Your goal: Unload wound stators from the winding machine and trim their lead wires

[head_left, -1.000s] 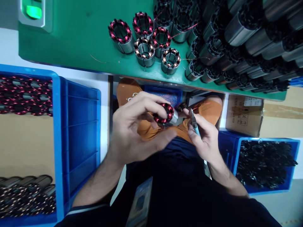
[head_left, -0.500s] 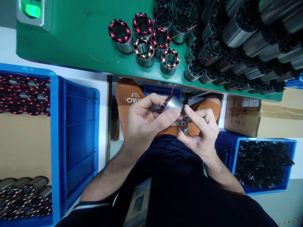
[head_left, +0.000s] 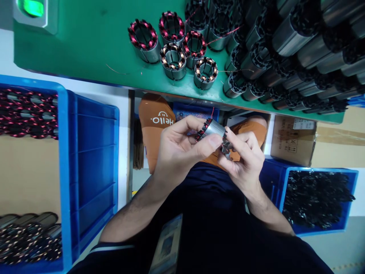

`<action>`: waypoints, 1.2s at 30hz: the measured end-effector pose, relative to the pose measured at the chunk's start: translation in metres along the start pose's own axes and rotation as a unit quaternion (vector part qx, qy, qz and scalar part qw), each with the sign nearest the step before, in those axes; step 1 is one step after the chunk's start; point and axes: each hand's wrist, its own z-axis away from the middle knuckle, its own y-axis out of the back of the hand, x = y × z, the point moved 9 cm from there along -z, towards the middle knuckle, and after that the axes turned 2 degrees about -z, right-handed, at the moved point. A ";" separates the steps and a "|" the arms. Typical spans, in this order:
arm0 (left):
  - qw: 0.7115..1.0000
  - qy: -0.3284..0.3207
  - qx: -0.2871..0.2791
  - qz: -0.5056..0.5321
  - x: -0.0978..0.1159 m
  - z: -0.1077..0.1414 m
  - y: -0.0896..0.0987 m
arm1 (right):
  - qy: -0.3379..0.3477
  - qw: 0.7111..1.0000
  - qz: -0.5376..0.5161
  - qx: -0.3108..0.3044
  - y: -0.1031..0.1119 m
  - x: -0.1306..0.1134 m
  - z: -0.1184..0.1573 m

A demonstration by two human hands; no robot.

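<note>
The counter [head_left: 85,49] lies at 12 o'clock, the blue crate [head_left: 95,152] at 9 o'clock. The left hand [head_left: 181,149] pinches the metal cylinder [head_left: 215,128] just off centre toward 3 o'clock. The right hand [head_left: 245,156] grips pliers [head_left: 226,147] at the cylinder's 4 o'clock end. Red wire [head_left: 212,112] projects toward 12 o'clock.

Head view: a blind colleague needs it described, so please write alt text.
The left hand holds a red-wound metal cylinder while the right hand holds a partly hidden tool near one end. Ahead, more cylinders sit on a green table; blue bins stand left and right.
</note>
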 end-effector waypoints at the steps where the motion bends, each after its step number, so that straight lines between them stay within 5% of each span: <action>1: 1.000 -0.001 0.002 0.000 -0.001 0.000 0.000 | -0.007 1.000 -0.004 -0.003 0.000 0.001 0.000; 6: 0.999 -0.006 0.044 0.004 -0.015 -0.001 0.009 | -0.044 0.996 -0.050 -0.053 -0.007 0.007 -0.002; 9: 0.995 -0.002 0.099 -0.009 -0.019 0.002 0.034 | -0.101 0.986 -0.043 -0.123 -0.019 0.021 -0.001; 12: 0.986 -0.016 0.153 -0.065 0.001 0.018 0.087 | -0.124 0.974 -0.011 -0.188 -0.026 0.041 0.008; 14: 0.965 -0.065 0.216 -0.136 0.039 0.040 0.142 | -0.115 0.972 0.008 -0.206 -0.028 0.056 0.016; 17: 0.865 -0.149 0.344 -0.333 0.124 0.092 0.231 | -0.100 0.969 0.040 -0.224 -0.033 0.080 0.030; 19: 0.750 -0.142 0.399 -0.507 0.176 0.119 0.279 | -0.091 0.967 0.047 -0.232 -0.038 0.088 0.035; 21: 0.645 -0.078 0.411 -0.640 0.207 0.128 0.322 | -0.085 0.965 0.044 -0.243 -0.042 0.088 0.034; 23: 0.621 -0.030 0.417 -0.663 0.218 0.126 0.362 | -0.076 0.963 0.041 -0.254 -0.047 0.082 0.029; 25: 0.628 0.008 0.418 -0.657 0.215 0.114 0.392 | -0.058 0.964 0.040 -0.258 -0.050 0.073 0.022; 31: 0.662 0.071 0.407 -0.626 0.194 0.085 0.419 | -0.050 0.965 0.028 -0.257 -0.055 0.065 0.016; 34: 0.667 0.065 0.403 -0.624 0.205 0.091 0.403 | -0.063 0.966 0.022 -0.249 -0.056 0.066 0.022; 36: 0.670 0.013 0.392 -0.631 0.217 0.089 0.370 | -0.081 0.964 0.008 -0.253 -0.060 0.065 0.027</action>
